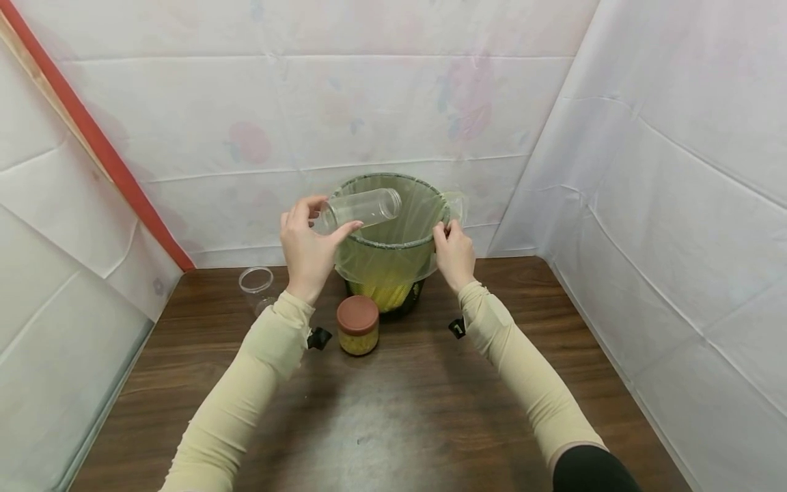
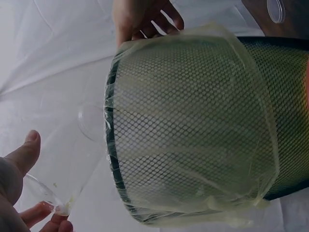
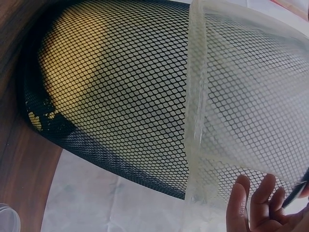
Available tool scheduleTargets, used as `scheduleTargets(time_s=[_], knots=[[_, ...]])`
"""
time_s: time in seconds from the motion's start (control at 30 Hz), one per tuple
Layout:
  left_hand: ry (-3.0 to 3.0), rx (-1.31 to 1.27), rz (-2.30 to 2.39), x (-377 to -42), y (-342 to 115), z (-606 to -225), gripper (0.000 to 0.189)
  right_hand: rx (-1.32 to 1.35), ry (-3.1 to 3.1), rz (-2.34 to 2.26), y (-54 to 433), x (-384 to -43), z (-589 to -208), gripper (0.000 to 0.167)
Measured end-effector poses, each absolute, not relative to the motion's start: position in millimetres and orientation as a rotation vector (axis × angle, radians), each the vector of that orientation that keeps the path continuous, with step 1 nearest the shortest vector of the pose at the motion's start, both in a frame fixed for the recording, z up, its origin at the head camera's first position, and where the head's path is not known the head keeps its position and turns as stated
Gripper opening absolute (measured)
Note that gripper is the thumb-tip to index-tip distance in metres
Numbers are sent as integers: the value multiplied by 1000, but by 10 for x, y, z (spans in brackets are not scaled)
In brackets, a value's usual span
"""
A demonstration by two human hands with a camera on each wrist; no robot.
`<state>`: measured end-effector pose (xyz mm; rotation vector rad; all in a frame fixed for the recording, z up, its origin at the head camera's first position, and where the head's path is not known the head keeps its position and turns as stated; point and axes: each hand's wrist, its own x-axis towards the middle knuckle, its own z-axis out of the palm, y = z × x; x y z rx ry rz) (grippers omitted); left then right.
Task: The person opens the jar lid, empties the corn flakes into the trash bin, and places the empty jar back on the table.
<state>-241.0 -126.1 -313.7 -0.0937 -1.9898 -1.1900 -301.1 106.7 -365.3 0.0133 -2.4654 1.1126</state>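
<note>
A mesh wastebasket [image 1: 391, 244] stands at the back of the table, its upper part covered by a pale yellow-green bin liner [image 3: 246, 92] folded down over the rim. My left hand [image 1: 307, 249] grips a clear jar [image 1: 363, 208] around its base. The jar lies nearly level, its threaded mouth over the basket's opening, and small bits cling near its bottom end in the left wrist view. At the basket's right side, my right hand [image 1: 453, 254] holds the rim through the liner, fingers on the outside.
A jar with a reddish-brown lid [image 1: 358, 316] and yellow contents stands before the basket, between my forearms. Behind my left wrist is another clear container [image 1: 255, 281]. White sheets [image 1: 369, 109] hang behind and beside the brown wooden table [image 1: 393, 424].
</note>
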Motion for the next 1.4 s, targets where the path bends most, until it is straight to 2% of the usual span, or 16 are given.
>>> scheduleTargets(time_s=[0.73, 1.03, 1.4], knots=[[-1932, -125, -1404, -2304, -1295, -3258, 64, 7, -2501, 1143, 1083, -3037, -3629, 36], [-1937, -126, -1385, -2271, -1306, -3316, 75, 4, -2563, 1173, 1110, -3015, -3609, 51], [-1880, -119, -1475, -2200, -1357, -3368, 59, 5, -2590, 1131, 1167, -2900, -3561, 61]])
